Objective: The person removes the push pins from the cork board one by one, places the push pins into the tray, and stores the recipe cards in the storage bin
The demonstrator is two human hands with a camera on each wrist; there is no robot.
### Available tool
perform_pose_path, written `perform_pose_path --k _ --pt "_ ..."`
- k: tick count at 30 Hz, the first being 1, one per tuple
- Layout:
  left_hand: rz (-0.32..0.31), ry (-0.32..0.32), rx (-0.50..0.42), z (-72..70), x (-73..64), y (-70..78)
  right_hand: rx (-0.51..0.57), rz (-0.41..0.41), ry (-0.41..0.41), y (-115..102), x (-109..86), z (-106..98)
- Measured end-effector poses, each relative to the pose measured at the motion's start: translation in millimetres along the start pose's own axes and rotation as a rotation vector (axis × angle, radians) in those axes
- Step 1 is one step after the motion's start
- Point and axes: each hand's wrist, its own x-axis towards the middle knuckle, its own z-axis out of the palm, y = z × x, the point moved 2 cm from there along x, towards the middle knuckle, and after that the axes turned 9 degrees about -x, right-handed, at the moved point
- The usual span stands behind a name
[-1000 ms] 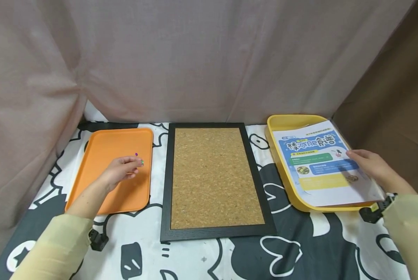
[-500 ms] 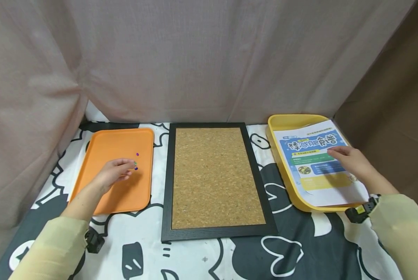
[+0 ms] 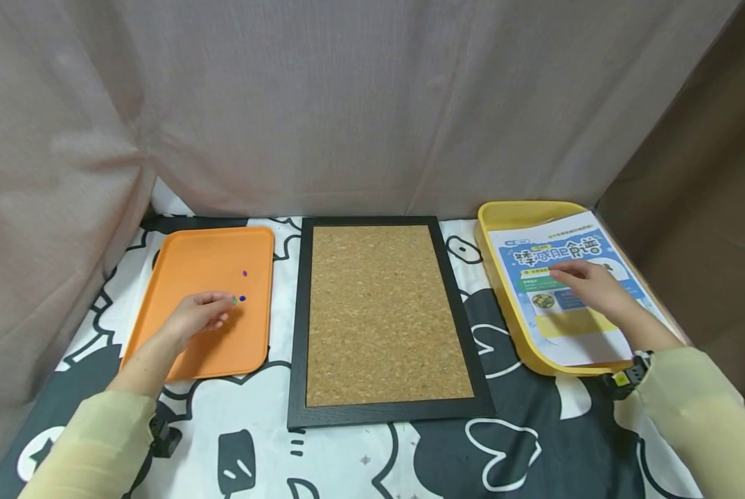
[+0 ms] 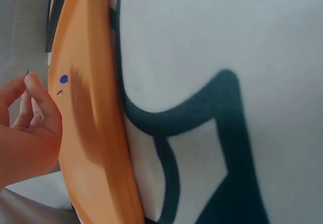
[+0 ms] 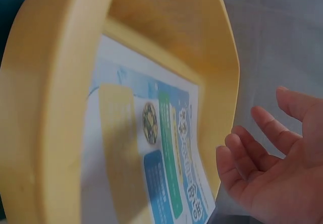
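My left hand [image 3: 200, 315] is above the orange tray [image 3: 188, 260], its thumb and forefinger pinching a tiny green push pin [image 4: 28, 72] whose thin tip pokes up in the left wrist view. Close by on the tray lie a blue push pin [image 3: 242, 299] and, farther back, a purple one. On the right, my right hand [image 5: 282, 163] hovers over the printed paper sheet [image 3: 537, 333] in the yellow bin [image 3: 493, 220]. Its fingers are loosely bent and apart, holding nothing. The hand and its shadow cover part of the print.
Between tray and bin lies a cork board [image 3: 378, 312] with a black frame [image 3: 384, 414]. A black-and-white patterned cloth [image 3: 341, 457] covers the table. Grey-brown curtains [image 3: 347, 104] stand behind and at both sides.
My right hand has moved left over the sheet from the bin's right edge. My left hand has drawn back slightly left and down, uncovering the blue push pin on the tray.
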Motion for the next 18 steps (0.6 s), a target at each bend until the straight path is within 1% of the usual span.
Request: perform_pose_path --k 5,9,13,18 --pt "0.000 0.018 0.044 0.9 2.0 -4.9 -0.009 -0.011 -0.013 -8.8 -2.9 3.0" --pt "0.014 0.047 0.094 3.2 3.9 -7.6 0.001 -0.006 -0.022 -8.2 -1.7 6.6" --pt "0.014 0.075 0.146 6.3 4.8 -10.5 0.010 -0.013 -0.025 -8.3 -0.8 7.5" --pt "0.039 0.082 0.209 9.8 5.6 -14.5 0.020 -0.016 -0.029 -7.8 -0.1 9.4"
